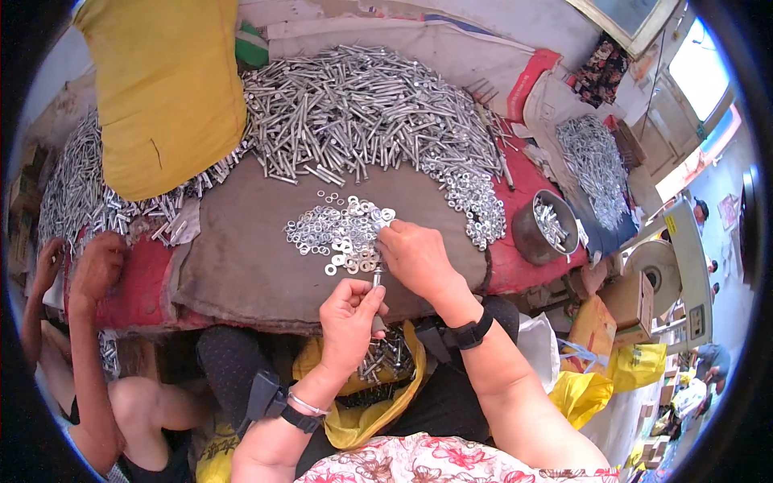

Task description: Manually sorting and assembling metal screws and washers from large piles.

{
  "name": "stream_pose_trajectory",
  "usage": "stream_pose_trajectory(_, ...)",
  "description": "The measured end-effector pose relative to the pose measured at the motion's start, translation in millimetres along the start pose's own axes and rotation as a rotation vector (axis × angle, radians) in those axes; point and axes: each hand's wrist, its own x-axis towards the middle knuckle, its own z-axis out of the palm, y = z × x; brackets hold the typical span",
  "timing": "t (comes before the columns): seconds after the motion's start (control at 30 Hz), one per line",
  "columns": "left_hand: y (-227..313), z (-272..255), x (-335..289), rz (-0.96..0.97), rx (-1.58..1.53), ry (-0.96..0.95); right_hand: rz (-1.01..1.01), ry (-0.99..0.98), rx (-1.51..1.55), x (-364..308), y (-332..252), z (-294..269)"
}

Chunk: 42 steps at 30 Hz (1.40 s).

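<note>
My left hand [348, 318] is closed around a silver bolt [377, 278], which stands roughly upright between thumb and fingers at the table's near edge. Just above its tip is my right hand [420, 256], thumb and fingers pinched together at the right side of a pile of washers [322, 229]. Whatever those fingertips hold is hidden. Flat washers and thinner rings mix in that pile, which lies on a brown cloth [250, 249]. An open yellow sack [411, 386] with bolts in it sits below my hands, between my legs.
A big heap of bolts [346, 105] covers the table's far side, with nuts [475, 205] at its right end. A metal pot [539, 229] holds more bolts. A yellow sack [169, 97] lies over the left heap, where another person's hands [97, 266] work. Cartons [628, 306] stand right.
</note>
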Motion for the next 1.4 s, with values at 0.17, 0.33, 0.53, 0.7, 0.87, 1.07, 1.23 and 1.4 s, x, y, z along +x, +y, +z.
stream_pose_trajectory(0.17, 5, 1, 3, 0.005, -0.026, 0.011, 0.023, 0.106, 0.055, 4, 10, 7)
stream_pose_trajectory(0.33, 5, 1, 6, 0.027, -0.016, 0.007, 0.088, 0.228, 0.052, 2, 21, -3)
stream_pose_trajectory(0.53, 4, 3, 6, 0.023, 0.007, -0.007, 0.195, 0.083, 0.193, -5, 24, -23)
stream_pose_trajectory(0.7, -1, 6, 7, 0.022, 0.029, -0.02, 0.183, 0.278, 0.399, -10, 44, -19)
stream_pose_trajectory(0.87, -1, 7, 5, -0.012, 0.064, -0.025, 0.209, 0.258, 0.554, -16, 45, -14)
stream_pose_trajectory(1.07, -1, 11, 5, -0.028, 0.057, -0.021, 0.161, 0.35, 0.204, -27, 51, -45)
stream_pose_trajectory(1.23, -2, 8, 5, -0.025, 0.048, -0.037, 0.144, 0.303, 0.29, -21, 27, -42)
stream_pose_trajectory(1.4, -1, 10, 6, -0.005, 0.039, -0.033, 0.537, 0.14, 1.133, -16, 29, -21)
